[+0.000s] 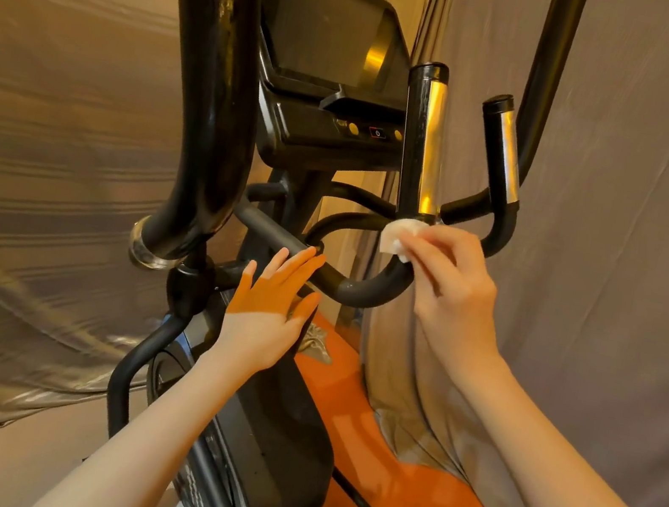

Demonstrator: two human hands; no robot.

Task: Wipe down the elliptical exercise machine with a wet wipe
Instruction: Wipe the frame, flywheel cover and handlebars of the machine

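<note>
The black elliptical machine fills the middle of the view, with its dark console screen at the top. My right hand pinches a folded white wet wipe and presses it on the curved handlebar, just below the upright grip with the metal sensor strip. My left hand lies flat with straight fingers, fingertips touching the same bar further left. A second sensor grip stands to the right.
A thick black swing arm rises at the left, close to my left hand. Draped fabric hangs on the left and grey cloth on the right. An orange surface lies beside the machine's body.
</note>
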